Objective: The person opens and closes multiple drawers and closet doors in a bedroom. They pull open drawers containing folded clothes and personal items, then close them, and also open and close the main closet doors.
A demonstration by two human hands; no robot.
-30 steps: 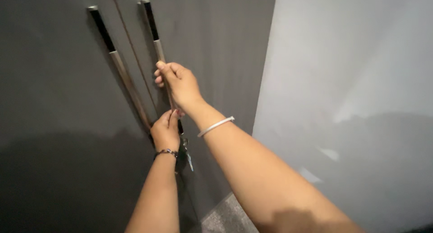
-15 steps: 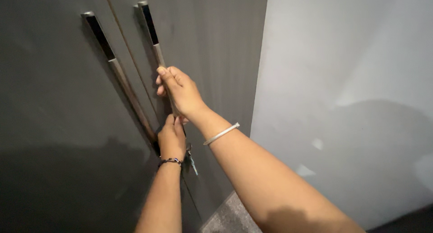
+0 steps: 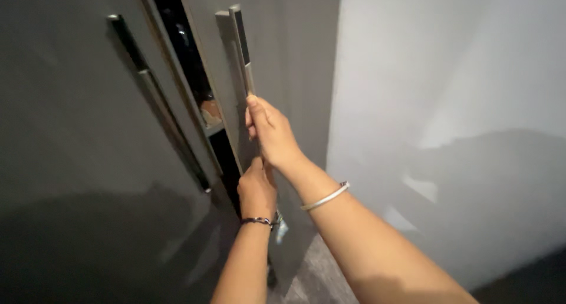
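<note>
Since the earlier frame the right door [image 3: 283,74] is swung partly open, its long handle [image 3: 242,50] clasped by the right hand [image 3: 272,136] with the left hand [image 3: 257,189] closed just below, while shelves [image 3: 209,118] beside the handle are only narrowly exposed.

Two dark grey cupboard doors are showing, the left door [image 3: 71,133] and the right door [image 3: 283,62]; two long bar handles, one [image 3: 159,103] on the left door, one [image 3: 242,50] on the right; two hands, left hand [image 3: 257,189] and right hand [image 3: 271,133]; two bracelets, a dark one [image 3: 257,221] and a silver one [image 3: 325,197]; one shelf [image 3: 213,127] is showing in the gap
</note>
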